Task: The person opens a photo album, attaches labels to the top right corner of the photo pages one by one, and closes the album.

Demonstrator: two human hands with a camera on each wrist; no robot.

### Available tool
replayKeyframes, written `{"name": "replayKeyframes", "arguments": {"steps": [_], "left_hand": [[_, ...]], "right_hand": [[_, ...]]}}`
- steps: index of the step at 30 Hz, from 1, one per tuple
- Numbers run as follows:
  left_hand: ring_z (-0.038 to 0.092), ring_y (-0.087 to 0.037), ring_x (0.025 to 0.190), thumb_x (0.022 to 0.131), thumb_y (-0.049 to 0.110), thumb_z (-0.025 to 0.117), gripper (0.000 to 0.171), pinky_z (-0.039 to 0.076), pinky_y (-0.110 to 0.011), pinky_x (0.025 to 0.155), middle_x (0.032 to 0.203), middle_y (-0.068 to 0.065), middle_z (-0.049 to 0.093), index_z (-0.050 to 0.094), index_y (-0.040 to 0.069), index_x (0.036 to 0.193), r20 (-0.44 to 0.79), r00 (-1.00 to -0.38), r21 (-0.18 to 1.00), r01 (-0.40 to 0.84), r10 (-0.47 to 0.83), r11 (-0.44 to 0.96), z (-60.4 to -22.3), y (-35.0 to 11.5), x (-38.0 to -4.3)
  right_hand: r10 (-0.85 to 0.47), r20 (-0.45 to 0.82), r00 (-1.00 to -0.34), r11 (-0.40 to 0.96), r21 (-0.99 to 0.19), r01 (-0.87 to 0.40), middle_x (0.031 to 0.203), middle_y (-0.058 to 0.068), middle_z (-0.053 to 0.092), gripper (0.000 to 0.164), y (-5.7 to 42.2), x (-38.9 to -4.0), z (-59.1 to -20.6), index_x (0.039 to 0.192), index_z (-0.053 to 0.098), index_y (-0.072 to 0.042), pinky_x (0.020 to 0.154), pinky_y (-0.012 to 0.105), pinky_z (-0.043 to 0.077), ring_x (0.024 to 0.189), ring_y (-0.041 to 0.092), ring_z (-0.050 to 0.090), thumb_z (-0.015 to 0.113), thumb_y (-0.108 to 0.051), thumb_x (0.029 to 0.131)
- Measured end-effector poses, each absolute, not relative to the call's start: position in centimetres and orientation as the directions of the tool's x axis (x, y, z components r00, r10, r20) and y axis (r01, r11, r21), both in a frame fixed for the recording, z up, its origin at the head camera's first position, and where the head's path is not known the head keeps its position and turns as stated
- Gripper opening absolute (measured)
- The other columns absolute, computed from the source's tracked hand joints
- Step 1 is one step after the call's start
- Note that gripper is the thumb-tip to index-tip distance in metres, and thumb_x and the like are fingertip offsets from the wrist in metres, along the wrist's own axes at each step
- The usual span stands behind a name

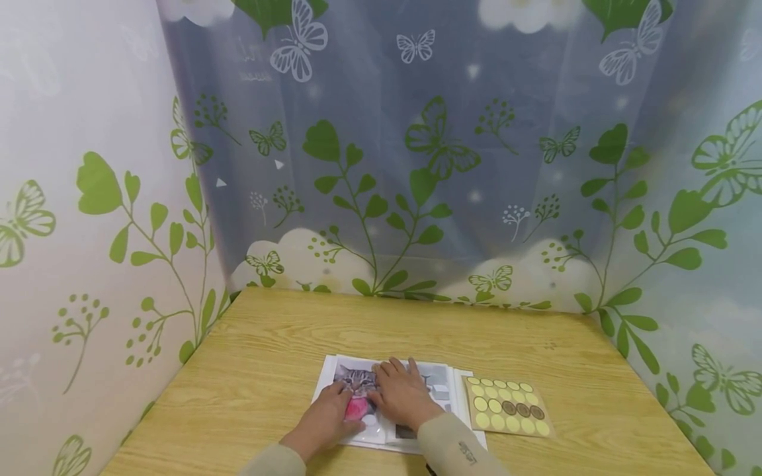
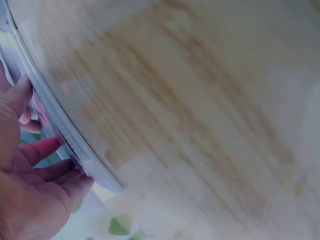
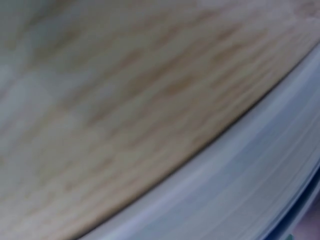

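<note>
An open book (image 1: 440, 373) lies on the table, its left page showing a cat picture (image 1: 357, 378) with a pink round shape below. My left hand (image 1: 326, 418) rests on the left page, fingers spread toward the picture. In the left wrist view the left hand (image 2: 37, 175) lies along the edge of the page stack (image 2: 65, 125), fingers mostly straight. My right hand (image 1: 405, 393) lies on the book near its fold, fingers extended and covering part of the cat. The right wrist view shows the page edges (image 3: 220, 180) up close; the fingers are outside it.
A sheet of round yellow stickers (image 1: 481, 421), several of them brown, lies right beside the book. The wooden table (image 1: 268, 337) stretches out behind. Curtains (image 1: 369, 218) with green leaves and butterflies stand around the back and sides.
</note>
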State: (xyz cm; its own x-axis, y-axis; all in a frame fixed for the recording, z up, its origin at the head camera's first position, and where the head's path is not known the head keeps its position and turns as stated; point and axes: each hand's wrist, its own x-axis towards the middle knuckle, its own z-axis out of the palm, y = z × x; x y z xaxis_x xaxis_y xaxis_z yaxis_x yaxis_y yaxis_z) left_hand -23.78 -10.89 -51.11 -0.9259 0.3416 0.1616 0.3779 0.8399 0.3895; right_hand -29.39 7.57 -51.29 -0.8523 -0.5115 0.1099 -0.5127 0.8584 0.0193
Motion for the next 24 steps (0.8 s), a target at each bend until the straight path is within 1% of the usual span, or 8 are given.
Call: {"name": "replayKeyframes", "arguments": {"steps": [6, 16, 18, 21, 24], "left_hand": [[0.048, -0.047, 0.124, 0.080, 0.033, 0.081, 0.069, 0.041, -0.056, 0.104, 0.132, -0.031, 0.051, 0.057, -0.014, 0.125, 0.169, -0.923, 0.385, 0.385, 0.346, 0.839, -51.0, -10.8, -23.8], [0.049, -0.047, 0.122, 0.080, 0.034, 0.081, 0.069, 0.041, -0.056, 0.103, 0.131, -0.031, 0.052, 0.058, -0.014, 0.124, 0.170, -0.921, 0.379, 0.389, 0.351, 0.840, -50.9, -10.9, -23.8], [0.049, -0.047, 0.122, 0.080, 0.034, 0.081, 0.069, 0.042, -0.056, 0.103, 0.131, -0.031, 0.052, 0.058, -0.014, 0.124, 0.170, -0.921, 0.379, 0.389, 0.350, 0.840, -50.9, -10.9, -23.8], [0.050, -0.047, 0.121, 0.080, 0.034, 0.081, 0.069, 0.043, -0.057, 0.101, 0.130, -0.031, 0.053, 0.058, -0.014, 0.123, 0.171, -0.921, 0.373, 0.389, 0.350, 0.843, -50.9, -10.9, -23.8], [0.050, -0.047, 0.120, 0.079, 0.035, 0.081, 0.068, 0.043, -0.057, 0.101, 0.129, -0.031, 0.053, 0.058, -0.013, 0.123, 0.168, -0.921, 0.371, 0.389, 0.352, 0.843, -50.7, -10.9, -23.8]], "right_hand": [[-0.500, 0.078, -0.862, 0.866, 0.044, -0.498, 0.150, 0.006, 0.046, 0.060, 7.4, -29.4, -51.3, 0.147, 0.048, -0.013, 0.115, 0.059, 0.021, 0.141, 0.029, 0.036, 0.043, -0.052, 0.101], [-0.496, 0.077, -0.865, 0.868, 0.034, -0.495, 0.148, 0.005, 0.048, 0.060, 7.7, -29.0, -51.2, 0.149, 0.046, -0.014, 0.115, 0.059, 0.022, 0.139, 0.029, 0.039, 0.041, -0.051, 0.102], [-0.498, 0.091, -0.863, 0.867, 0.027, -0.497, 0.147, 0.006, 0.050, 0.058, 7.9, -28.8, -51.1, 0.147, 0.048, -0.014, 0.115, 0.059, 0.023, 0.138, 0.029, 0.040, 0.042, -0.050, 0.102], [-0.506, 0.117, -0.854, 0.862, 0.030, -0.507, 0.143, 0.007, 0.053, 0.052, 8.2, -28.5, -51.0, 0.139, 0.056, -0.013, 0.113, 0.059, 0.026, 0.136, 0.030, 0.043, 0.045, -0.048, 0.102], [-0.516, 0.126, -0.847, 0.856, 0.037, -0.515, 0.142, 0.008, 0.054, 0.050, 8.5, -28.2, -51.0, 0.133, 0.059, -0.012, 0.112, 0.059, 0.028, 0.135, 0.030, 0.044, 0.045, -0.048, 0.102]]}}
